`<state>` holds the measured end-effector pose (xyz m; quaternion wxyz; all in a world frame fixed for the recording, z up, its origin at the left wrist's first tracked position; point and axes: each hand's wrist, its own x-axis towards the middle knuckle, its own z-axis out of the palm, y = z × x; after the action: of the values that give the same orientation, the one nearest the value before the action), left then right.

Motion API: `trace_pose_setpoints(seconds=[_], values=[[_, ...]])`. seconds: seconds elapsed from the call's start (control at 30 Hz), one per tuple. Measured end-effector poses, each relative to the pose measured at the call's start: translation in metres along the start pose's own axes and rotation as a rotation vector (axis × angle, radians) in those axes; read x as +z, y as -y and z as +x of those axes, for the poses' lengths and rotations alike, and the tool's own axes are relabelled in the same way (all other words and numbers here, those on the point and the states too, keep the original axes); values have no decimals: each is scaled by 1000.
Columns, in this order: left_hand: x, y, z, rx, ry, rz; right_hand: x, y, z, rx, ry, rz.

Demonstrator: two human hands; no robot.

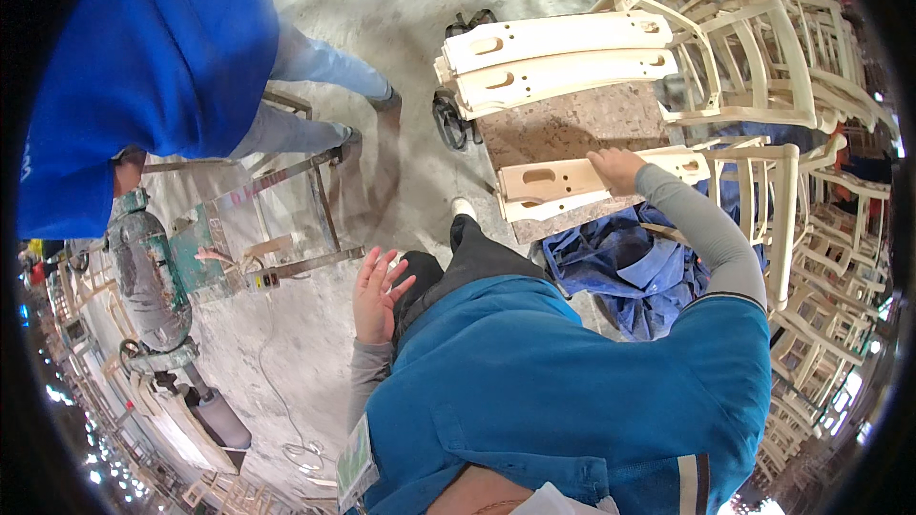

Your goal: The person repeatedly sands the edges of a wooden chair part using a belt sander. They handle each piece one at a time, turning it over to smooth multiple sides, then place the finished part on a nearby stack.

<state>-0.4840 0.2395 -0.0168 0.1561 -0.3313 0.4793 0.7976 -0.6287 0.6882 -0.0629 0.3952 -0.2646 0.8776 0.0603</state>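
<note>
My right hand (618, 172) reaches out to the right, its fingers curled over the upper one of two pale wooden boards (549, 181). This board has an oblong slot and small round holes; part of it is hidden under my hand and wrist. The boards lie at the near edge of a brown speckled tabletop (572, 124). On the far side of that top rests a stack of similar slotted boards (563, 50). My left hand (379, 298) is raised in front of my body, fingers spread, with nothing in it.
A person in a blue top (181, 48) stands at the left beside a green-grey machine (148, 277) and a metal frame (324, 205). Many wooden chair frames (763, 67) crowd the right. Blue cloth (620, 272) hangs below the tabletop. A thin cable (277, 386) lies on the floor.
</note>
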Motion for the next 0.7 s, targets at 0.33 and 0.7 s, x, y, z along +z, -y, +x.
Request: trace_pose_setpoints(seconds=[0.33, 0.7], values=[[3, -2, -7, 43, -58, -26, -26, -5, 64, 219, -119, -116], [-25, 7, -19, 14, -138, -172, -22, 38, 100, 91, 9, 60]])
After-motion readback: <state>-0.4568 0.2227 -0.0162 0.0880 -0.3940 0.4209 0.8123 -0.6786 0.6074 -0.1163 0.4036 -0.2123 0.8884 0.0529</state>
